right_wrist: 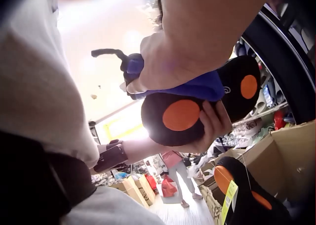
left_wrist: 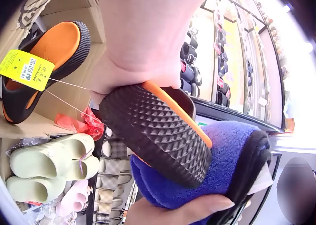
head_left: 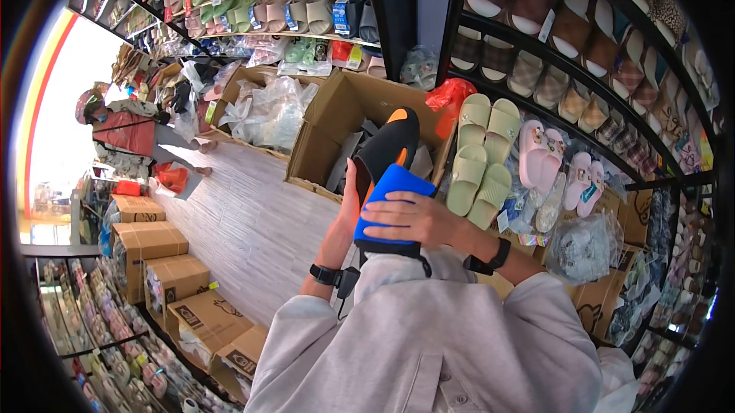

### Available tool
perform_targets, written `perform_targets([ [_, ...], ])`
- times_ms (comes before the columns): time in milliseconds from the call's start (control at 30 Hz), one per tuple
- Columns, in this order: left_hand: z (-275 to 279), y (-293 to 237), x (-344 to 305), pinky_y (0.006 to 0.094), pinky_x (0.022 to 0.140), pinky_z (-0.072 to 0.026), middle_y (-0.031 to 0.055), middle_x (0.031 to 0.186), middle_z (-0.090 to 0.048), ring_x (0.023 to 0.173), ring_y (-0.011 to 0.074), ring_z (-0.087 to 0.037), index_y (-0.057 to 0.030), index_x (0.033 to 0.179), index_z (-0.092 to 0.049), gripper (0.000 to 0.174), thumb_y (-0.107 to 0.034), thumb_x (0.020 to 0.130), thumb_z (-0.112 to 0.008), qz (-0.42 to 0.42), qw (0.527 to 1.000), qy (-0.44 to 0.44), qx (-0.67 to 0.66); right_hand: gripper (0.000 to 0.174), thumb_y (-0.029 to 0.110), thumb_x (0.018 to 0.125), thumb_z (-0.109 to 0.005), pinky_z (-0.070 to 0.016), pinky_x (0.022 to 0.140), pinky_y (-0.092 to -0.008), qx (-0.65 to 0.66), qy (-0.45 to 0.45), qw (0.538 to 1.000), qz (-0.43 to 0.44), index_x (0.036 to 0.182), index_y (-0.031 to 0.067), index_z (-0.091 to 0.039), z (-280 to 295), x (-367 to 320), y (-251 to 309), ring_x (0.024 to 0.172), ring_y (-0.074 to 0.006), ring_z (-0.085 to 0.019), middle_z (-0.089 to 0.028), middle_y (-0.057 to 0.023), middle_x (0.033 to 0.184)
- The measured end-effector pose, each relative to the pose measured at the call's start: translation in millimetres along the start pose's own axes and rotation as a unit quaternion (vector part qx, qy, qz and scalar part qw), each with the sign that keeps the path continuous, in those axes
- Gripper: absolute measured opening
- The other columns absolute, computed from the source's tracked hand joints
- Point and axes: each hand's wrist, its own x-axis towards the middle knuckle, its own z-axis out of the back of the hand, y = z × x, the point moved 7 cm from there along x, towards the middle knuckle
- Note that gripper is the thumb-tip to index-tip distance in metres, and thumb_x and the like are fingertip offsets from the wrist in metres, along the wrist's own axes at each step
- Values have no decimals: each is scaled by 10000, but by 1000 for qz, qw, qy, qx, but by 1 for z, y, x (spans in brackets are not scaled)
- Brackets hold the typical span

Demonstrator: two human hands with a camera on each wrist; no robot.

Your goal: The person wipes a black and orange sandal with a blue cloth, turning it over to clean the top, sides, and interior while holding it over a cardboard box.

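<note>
My left hand [head_left: 349, 197] grips a black slipper [head_left: 392, 145] with an orange footbed; its textured sole shows in the left wrist view. My right hand [head_left: 409, 218] holds a blue plush cloth [head_left: 398, 183] with black edging against the slipper's heel end, covering part of it. In the left wrist view the cloth [left_wrist: 222, 141] wraps over the heel's side, with the right thumb [left_wrist: 207, 206] on it. A second black-and-orange slipper [left_wrist: 59, 57] hangs over the cardboard box, joined by a thin string and bearing a yellow tag [left_wrist: 27, 69].
An open cardboard box [head_left: 325, 118] stands just ahead, beside another with plastic bags [head_left: 272, 111]. Pale green slippers [head_left: 482, 160] and pink slippers [head_left: 540, 154] lie at the right. Shelves of footwear surround the aisle. A person [head_left: 126, 130] stands at the far left.
</note>
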Motion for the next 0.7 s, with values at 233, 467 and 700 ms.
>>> perform_targets([
  [233,4,6,-9,524,1247,-459,115,1669,-521,1477,314,-562,-120,1691,-408,995,-855,1021,-403,32,998,-57,20,566,232,944,-743,-417,1235,-481,-75,-13,992,-101,1494,122,-668,30,-12,-49,1490,-282,-565,-617,-100,1585],
  [467,29,12,-11,436,1148,-564,112,1609,-584,1410,271,-627,-118,1669,-448,939,-819,1045,-404,60,996,-24,62,572,158,893,-847,-438,1215,-513,-40,-215,933,-285,1439,54,-710,65,-35,-106,1423,-358,-617,-671,-156,1508],
  [700,9,12,-8,439,1115,-585,112,1608,-584,1397,278,-638,-126,1665,-455,942,-827,1038,-413,20,998,-38,37,577,311,923,-840,-407,1228,-543,-96,-144,960,-219,1458,135,-715,49,-14,-70,1488,-353,-551,-632,-124,1562],
])
